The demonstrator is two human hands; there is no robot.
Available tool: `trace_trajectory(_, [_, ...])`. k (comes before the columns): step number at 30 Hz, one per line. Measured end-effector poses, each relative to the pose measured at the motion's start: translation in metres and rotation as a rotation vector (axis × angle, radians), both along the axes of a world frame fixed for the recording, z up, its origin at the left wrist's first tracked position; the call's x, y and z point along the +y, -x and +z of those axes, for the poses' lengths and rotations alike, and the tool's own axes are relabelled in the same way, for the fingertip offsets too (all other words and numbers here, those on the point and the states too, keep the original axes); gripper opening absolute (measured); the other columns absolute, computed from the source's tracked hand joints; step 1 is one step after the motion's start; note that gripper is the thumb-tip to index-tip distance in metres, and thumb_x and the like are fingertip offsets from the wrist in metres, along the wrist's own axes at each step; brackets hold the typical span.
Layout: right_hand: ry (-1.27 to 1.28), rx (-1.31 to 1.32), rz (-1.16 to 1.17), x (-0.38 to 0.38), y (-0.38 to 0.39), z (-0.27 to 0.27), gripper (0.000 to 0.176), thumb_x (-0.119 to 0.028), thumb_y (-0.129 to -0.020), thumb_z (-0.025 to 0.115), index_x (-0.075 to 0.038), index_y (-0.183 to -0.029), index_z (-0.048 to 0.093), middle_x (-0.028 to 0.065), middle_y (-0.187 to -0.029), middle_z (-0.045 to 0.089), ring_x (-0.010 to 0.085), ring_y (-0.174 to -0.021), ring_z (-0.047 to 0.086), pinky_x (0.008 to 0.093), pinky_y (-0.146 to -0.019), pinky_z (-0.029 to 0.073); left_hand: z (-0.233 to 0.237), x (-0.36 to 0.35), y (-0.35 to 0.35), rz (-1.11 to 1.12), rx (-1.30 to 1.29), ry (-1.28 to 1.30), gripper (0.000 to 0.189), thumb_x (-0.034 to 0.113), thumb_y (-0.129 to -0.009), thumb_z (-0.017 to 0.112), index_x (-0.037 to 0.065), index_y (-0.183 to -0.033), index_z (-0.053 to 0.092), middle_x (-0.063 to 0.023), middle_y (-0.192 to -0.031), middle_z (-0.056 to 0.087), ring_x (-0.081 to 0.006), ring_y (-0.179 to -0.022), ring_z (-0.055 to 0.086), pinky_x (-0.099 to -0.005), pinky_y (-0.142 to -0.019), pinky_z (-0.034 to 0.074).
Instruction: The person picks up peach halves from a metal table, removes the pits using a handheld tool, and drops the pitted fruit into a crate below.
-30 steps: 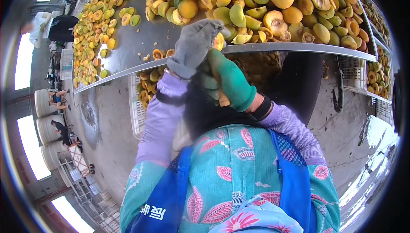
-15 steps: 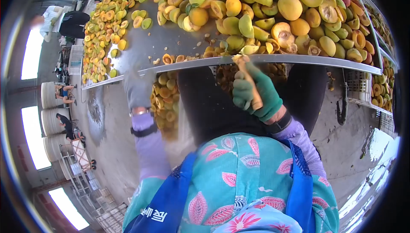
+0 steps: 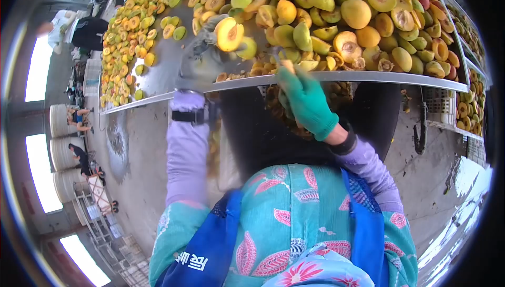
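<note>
My left hand (image 3: 202, 58), in a grey glove, is over the metal tray (image 3: 163, 71), its fingers around a halved yellow-orange fruit (image 3: 229, 34) with the cut face up. Another fruit piece (image 3: 246, 48) lies against that one. My right hand (image 3: 304, 100), in a green glove, is closed round a wooden-handled tool (image 3: 287, 66) at the tray's near edge. The tool's thin metal tip points toward the fruit. Many halved fruits (image 3: 357, 12) are heaped behind and to the right.
The tray's raised rim (image 3: 368, 78) runs across in front of me. Below it, a container of fruit (image 3: 336, 89) sits between my legs. Crates of fruit (image 3: 442, 105) stand at right. People (image 3: 79, 155) and white tubs (image 3: 62, 118) are at far left.
My left hand has moved up and right over the tray and taken hold of a halved fruit. My right hand has turned and shifted slightly left with the tool.
</note>
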State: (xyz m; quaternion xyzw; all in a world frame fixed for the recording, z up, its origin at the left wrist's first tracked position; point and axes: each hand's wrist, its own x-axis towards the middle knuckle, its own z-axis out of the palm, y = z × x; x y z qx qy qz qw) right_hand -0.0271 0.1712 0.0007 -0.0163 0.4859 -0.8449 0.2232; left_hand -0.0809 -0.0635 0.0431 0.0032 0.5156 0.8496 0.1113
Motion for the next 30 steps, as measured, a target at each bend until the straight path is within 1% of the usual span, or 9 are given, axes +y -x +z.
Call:
trace_trajectory(3, [-0.595,0.545,-0.072,-0.017,0.006,-0.003,0.033,-0.035,-0.096,0.049,-0.002,-0.093,0.051,0.0245,-0.072,0.060,0.0444,-0.067,0.059,0.0475,-0.055,0.045,-0.003,0.031,-0.031,0.047,0.022,-0.028,0.052,0.033,-0.087,0.059,0.003,-0.128,0.048,-0.0129,-0.120,0.058,-0.0321,-0.094,0.064,-0.0355,-0.075,0.056])
trace_trajectory(5, [-0.607,0.518,-0.061,-0.017,0.004,0.004,0.034,-0.036,-0.096,0.049,-0.002,-0.093,0.051,0.0235,-0.071,0.060,0.0438,-0.067,0.059,0.0482,-0.056,0.045,-0.009,0.047,-0.040,0.172,-0.061,0.007,0.049,0.032,-0.084,0.063,0.004,-0.123,0.053,-0.0111,-0.118,0.059,-0.0293,-0.093,0.064,-0.0353,-0.077,0.054])
trace_trajectory(7, [-0.562,0.489,-0.036,-0.012,0.001,0.017,0.034,-0.037,-0.096,0.049,-0.003,-0.091,0.051,0.0230,-0.070,0.060,0.0432,-0.067,0.060,0.0495,-0.056,0.045,-0.028,0.055,-0.036,0.248,0.247,0.550,0.042,0.026,-0.080,0.068,0.006,-0.115,0.058,-0.0106,-0.113,0.061,-0.0277,-0.091,0.064,-0.0357,-0.078,0.052])
trace_trajectory(9, [-0.647,0.494,-0.064,-0.014,-0.001,0.009,0.034,-0.036,-0.096,0.049,-0.003,-0.091,0.051,0.0225,-0.070,0.061,0.0425,-0.066,0.060,0.0495,-0.056,0.045,-0.023,0.054,-0.033,0.258,0.972,1.490,0.033,0.017,-0.088,0.062,0.004,-0.118,0.053,-0.0116,-0.107,0.063,-0.0225,-0.094,0.062,-0.0335,-0.080,0.052])
trace_trajectory(14, [-0.737,0.472,-0.070,-0.018,-0.006,0.011,0.034,-0.036,-0.095,0.050,-0.002,-0.091,0.051,0.0221,-0.069,0.061,0.0417,-0.065,0.060,0.0494,-0.056,0.045,-0.028,0.075,-0.048,0.345,0.556,1.009,0.026,0.000,-0.084,0.058,0.003,-0.110,0.058,-0.0094,-0.099,0.065,-0.0167,-0.088,0.063,-0.0298,-0.079,0.053])
trace_trajectory(19, [-0.895,0.640,-0.080,-0.017,-0.010,0.007,0.032,-0.035,-0.095,0.051,-0.003,-0.090,0.050,0.0213,-0.065,0.059,0.0404,-0.061,0.059,0.0472,-0.052,0.046,-0.038,0.080,-0.049,0.484,0.494,0.845,0.023,0.014,-0.082,0.066,0.001,-0.101,0.062,-0.0093,-0.092,0.067,-0.0219,-0.077,0.065,-0.0314,-0.068,0.051])
trace_trajectory(25, [-1.003,0.762,-0.145,-0.017,-0.022,-0.005,0.031,-0.033,-0.094,0.053,-0.003,-0.087,0.050,0.0182,-0.059,0.055,0.0355,-0.054,0.059,0.0436,-0.048,0.045,-0.034,0.100,-0.048,0.576,0.144,0.393,0.021,0.015,-0.094,0.053,-0.003,-0.103,0.060,-0.0124,-0.090,0.067,-0.0188,-0.077,0.066,-0.0302,-0.069,0.054])
trace_trajectory(27, [-0.792,0.681,-0.125,-0.019,-0.016,-0.018,0.030,-0.033,-0.095,0.052,-0.004,-0.086,0.049,0.0177,-0.058,0.054,0.0306,-0.050,0.057,0.0414,-0.045,0.043,-0.037,0.107,-0.045,0.711,0.073,0.329,0.023,0.016,-0.095,0.051,-0.004,-0.102,0.061,-0.0124,-0.087,0.067,-0.0194,-0.075,0.066,-0.0302,-0.067,0.054])
trace_trajectory(30, [-0.471,0.589,-0.081,-0.025,-0.012,-0.043,0.028,-0.032,-0.096,0.050,-0.007,-0.085,0.049,0.0136,-0.055,0.051,0.0220,-0.043,0.051,0.0363,-0.040,0.039,-0.022,0.112,-0.046,0.649,-0.028,0.474,0.024,0.018,-0.096,0.051,-0.003,-0.100,0.061,-0.0116,-0.085,0.067,-0.0201,-0.074,0.066,-0.0308,-0.064,0.054])
